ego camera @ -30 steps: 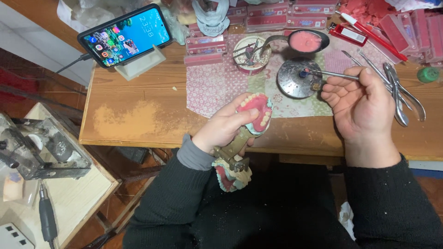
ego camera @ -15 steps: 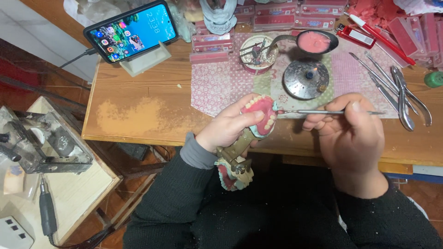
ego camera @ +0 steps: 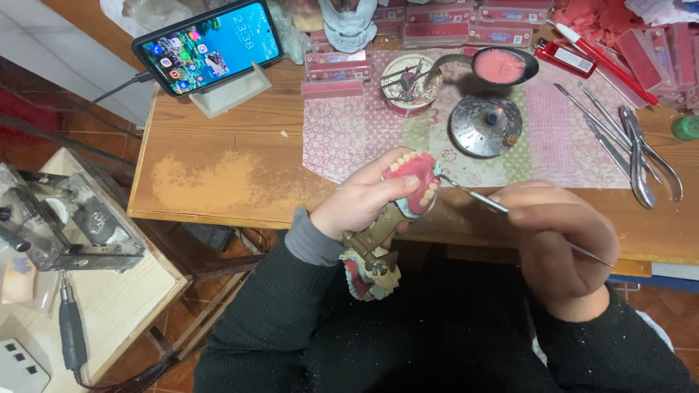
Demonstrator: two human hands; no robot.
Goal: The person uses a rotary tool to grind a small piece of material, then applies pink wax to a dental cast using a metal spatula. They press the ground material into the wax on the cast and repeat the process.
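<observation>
My left hand grips a pink wax denture model with a row of white teeth, mounted on a metal articulator that hangs down toward my lap. A thin metal carving tool is pinched like a pen in my right hand. Its tip touches the right edge of the denture, by the teeth. Both hands hover over the front edge of the wooden workbench.
On the patterned cloth lie a round metal lid, a small dish of tools, a spoon of pink wax and several metal hand tools. A lit phone leans on a stand. A side table stands at left.
My right hand came back from the round metal lid to the denture, bringing the tool's tip against the teeth. My left hand tilted the denture slightly toward it.
</observation>
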